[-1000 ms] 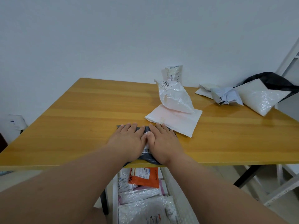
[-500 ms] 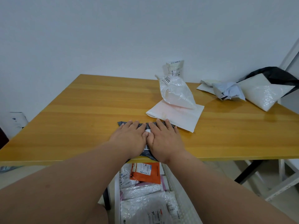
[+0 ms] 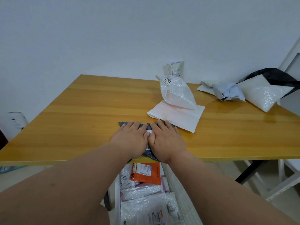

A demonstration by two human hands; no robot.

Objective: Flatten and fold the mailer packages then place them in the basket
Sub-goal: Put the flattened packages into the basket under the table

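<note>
Both hands, left hand [image 3: 132, 137] and right hand [image 3: 167, 139], press flat-fingered on a dark grey mailer [image 3: 146, 127] at centre frame, seemingly mid-fold; several mailers fill the basket [image 3: 181, 202] below, while others wait on the worktop [image 3: 81, 120] upper right.

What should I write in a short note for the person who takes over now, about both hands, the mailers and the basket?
Left hand and right hand: flat, side by side, pressing the dark grey mailer at the near edge of the table.
Done: several flattened mailers, one orange, lie in the basket under the table edge.
Left: fold the grey mailer and put it in the basket; then the crumpled white mailer on a flat white one, and the pile at far right.
</note>
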